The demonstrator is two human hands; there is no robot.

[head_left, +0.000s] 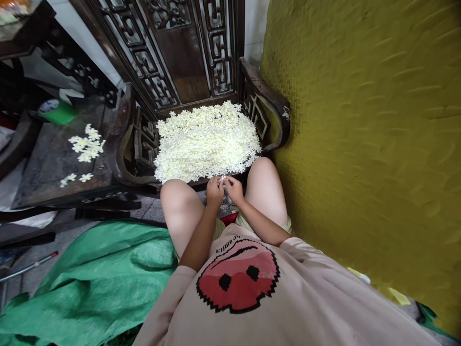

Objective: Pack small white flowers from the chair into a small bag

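Note:
Both hands meet between my knees, just in front of the seat of a dark carved wooden chair [194, 77]. My left hand [214, 191] is closed, its fingertips pinched at a small white flower [223, 178]. From the other side my right hand [235, 190] pinches at the same flower, its fingers also closed. How much of the flower each hand holds is hard to make out at this size. A thick heap of white blossoms [209, 142] covers the chair seat right beyond the hands.
On the left, a dark wooden side table [43, 163] bears loose white flowers [87, 143] and a green round container [57, 111]. Green sheeting [118, 269] lies on the floor at lower left. A large yellow textured surface [367, 144] rises close on the right.

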